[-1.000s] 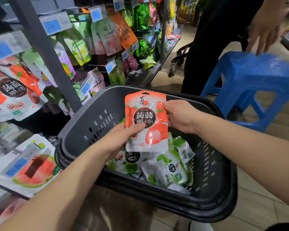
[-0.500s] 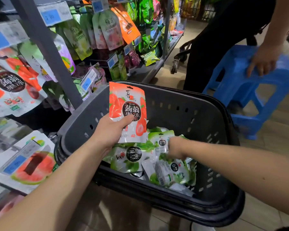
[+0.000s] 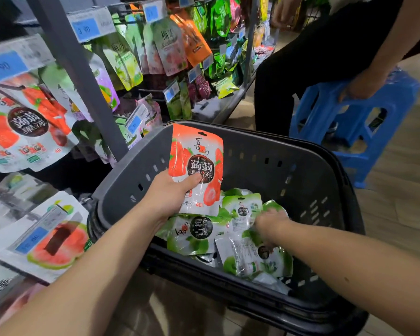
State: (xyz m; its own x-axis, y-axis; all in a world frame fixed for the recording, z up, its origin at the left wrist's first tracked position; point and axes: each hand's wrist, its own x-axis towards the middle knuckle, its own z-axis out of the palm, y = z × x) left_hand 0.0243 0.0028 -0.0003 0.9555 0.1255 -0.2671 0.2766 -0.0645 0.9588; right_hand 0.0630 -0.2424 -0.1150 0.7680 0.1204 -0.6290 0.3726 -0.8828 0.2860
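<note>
My left hand [image 3: 171, 194] grips a red-and-white strawberry jelly pouch [image 3: 199, 166] and holds it upright over the left side of a dark grey shopping basket [image 3: 301, 161]. Several green-and-white jelly pouches [image 3: 197, 235] lie in a heap on the basket's floor. My right hand [image 3: 270, 223] is down among them, fingers curled onto a green pouch [image 3: 250, 258]; blur hides whether it really grips it.
A rack of hanging snack pouches [image 3: 165, 44] with blue price tags [image 3: 86, 29] fills the left and back. Another person in black stands behind the basket with a hand on a blue plastic stool [image 3: 364, 112]. Wooden floor [image 3: 398, 209] shows at the right.
My right hand let go of the red pouch and dropped into the basket among the green pouches. My left hand kept the red pouch and shifted it left.
</note>
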